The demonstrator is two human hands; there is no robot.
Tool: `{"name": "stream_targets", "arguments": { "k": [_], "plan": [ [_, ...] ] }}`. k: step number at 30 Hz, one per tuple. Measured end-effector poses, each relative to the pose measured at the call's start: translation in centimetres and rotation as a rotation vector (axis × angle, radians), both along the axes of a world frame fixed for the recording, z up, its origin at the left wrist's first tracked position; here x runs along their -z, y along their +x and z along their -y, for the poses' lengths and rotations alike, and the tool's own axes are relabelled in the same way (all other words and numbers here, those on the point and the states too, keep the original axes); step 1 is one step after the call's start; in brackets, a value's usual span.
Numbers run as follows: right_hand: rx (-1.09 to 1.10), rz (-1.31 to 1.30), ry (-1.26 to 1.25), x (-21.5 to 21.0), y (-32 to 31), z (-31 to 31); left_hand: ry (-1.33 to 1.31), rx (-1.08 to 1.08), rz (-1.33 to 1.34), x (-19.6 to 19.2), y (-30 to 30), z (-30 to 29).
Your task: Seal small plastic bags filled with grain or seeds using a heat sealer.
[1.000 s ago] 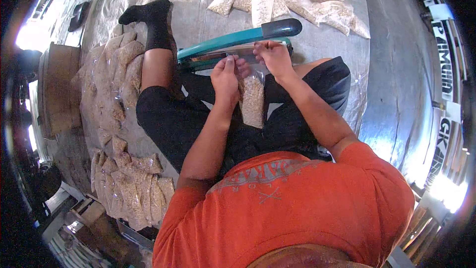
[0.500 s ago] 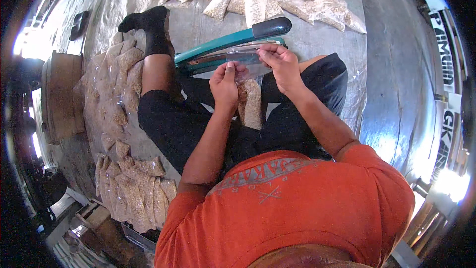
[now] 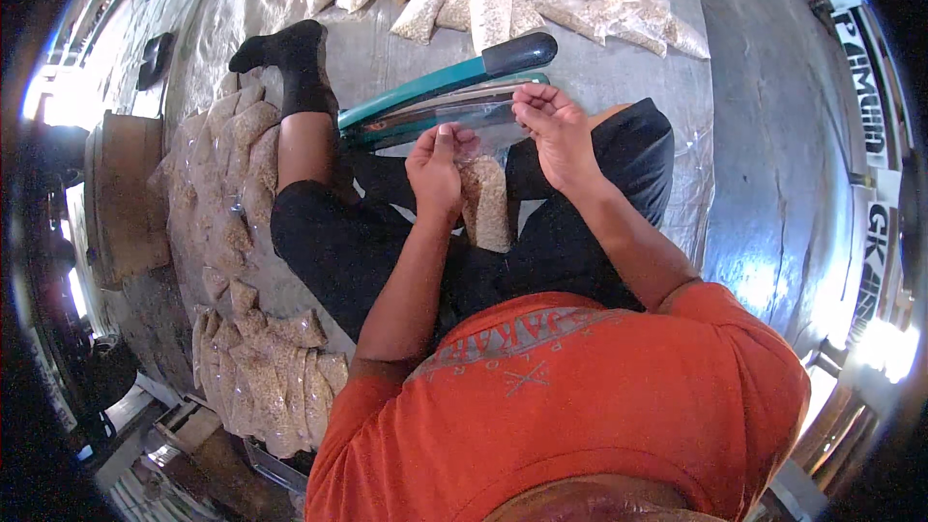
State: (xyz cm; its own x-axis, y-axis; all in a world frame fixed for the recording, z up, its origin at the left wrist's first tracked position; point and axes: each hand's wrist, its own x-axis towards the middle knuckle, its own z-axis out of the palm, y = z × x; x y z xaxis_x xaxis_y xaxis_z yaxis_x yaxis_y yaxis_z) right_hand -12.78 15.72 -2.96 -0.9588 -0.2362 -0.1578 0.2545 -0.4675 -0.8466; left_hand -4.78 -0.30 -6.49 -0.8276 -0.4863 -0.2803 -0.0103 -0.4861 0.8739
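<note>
A clear plastic bag (image 3: 489,205), its lower part filled with pale, grain-like pieces, stands upright between my thighs. My left hand (image 3: 436,174) is closed in a pinch on the left side of its empty top. The right corner of that top is pinched between thumb and fingers of my right hand (image 3: 563,140), and the film is stretched between both hands. Just beyond them lies a teal hand-lever sealer (image 3: 416,95) with a black grip, its lever raised at an angle over the base. The film overlaps the sealer's near side in view.
Many filled bags (image 3: 425,5) are heaped at the far side. More filled bags (image 3: 227,155) lie along my left, with another pile (image 3: 266,367) nearer. They rest on a pale sheet (image 3: 377,48). A wooden box (image 3: 130,198) stands at far left.
My right hand has shifted slightly right and its fingers have loosened a little, with the bag's top stretched wider. My left hand stays nearly in place; the whole view has shifted slightly.
</note>
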Motion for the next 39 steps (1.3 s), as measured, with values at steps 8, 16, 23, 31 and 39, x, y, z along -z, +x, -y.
{"name": "stream_targets", "arguments": {
  "k": [8, 16, 23, 31, 39],
  "plan": [
    [-0.157, 0.028, 0.202, -0.6, 0.4, 0.2, 0.078, -0.017, -0.032, 0.4, 0.0, -0.1],
    [-0.101, -0.129, 0.317, -0.4, 0.2, 0.5, 0.053, -0.013, -0.023, 0.0, 0.3, -0.1],
    [-0.079, 0.006, 0.307, 0.6, 0.0, 0.5, 0.062, -0.009, 0.022, 0.3, -0.1, 0.4],
    [-0.155, -0.030, 0.376, 1.8, 0.4, 0.5, 0.178, -0.008, -0.009, 0.4, -0.4, 0.8],
    [-0.132, -0.081, 0.324, 2.9, -0.5, 1.2, 0.151, -0.005, 0.030, 0.5, -0.5, 0.8]
  ]
}}
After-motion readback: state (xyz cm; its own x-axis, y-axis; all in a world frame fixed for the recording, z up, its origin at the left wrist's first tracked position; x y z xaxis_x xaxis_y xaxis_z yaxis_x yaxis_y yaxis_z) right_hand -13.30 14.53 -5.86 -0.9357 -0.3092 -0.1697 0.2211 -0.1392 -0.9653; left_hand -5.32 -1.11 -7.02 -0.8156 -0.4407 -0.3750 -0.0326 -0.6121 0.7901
